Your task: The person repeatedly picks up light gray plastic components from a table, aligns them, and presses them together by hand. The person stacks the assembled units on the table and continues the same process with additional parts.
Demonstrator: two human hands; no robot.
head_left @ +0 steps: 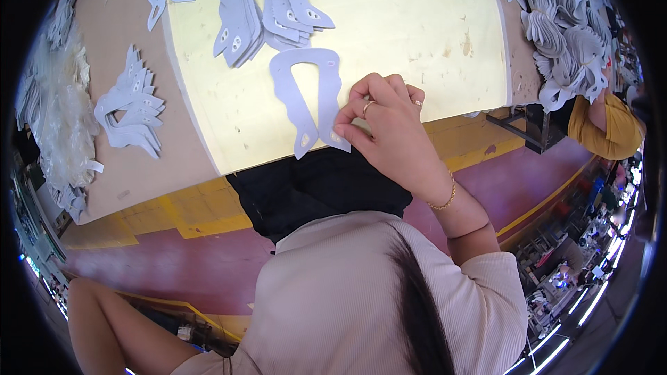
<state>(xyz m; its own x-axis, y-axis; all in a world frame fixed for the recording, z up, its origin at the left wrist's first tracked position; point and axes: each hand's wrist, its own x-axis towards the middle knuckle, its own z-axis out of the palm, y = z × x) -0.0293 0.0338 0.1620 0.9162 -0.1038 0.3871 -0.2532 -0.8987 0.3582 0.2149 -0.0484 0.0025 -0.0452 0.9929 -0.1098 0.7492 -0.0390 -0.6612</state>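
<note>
A flat grey U-shaped shoe-upper piece with wavy edges lies near the front edge of the yellow-covered table, its two legs pointing toward me. My right hand is at its right leg, thumb and fingers closed together at the piece's edge. Just beyond lies a fanned pile of like grey pieces, partly overlapping one another. My left hand is out of sight; only the bent left arm shows at the lower left.
More grey pieces lie fanned on the brown surface at left, beside clear plastic wrapping. Bundled grey pieces are heaped at the right edge. A person's mustard sleeve shows beyond a dark metal frame.
</note>
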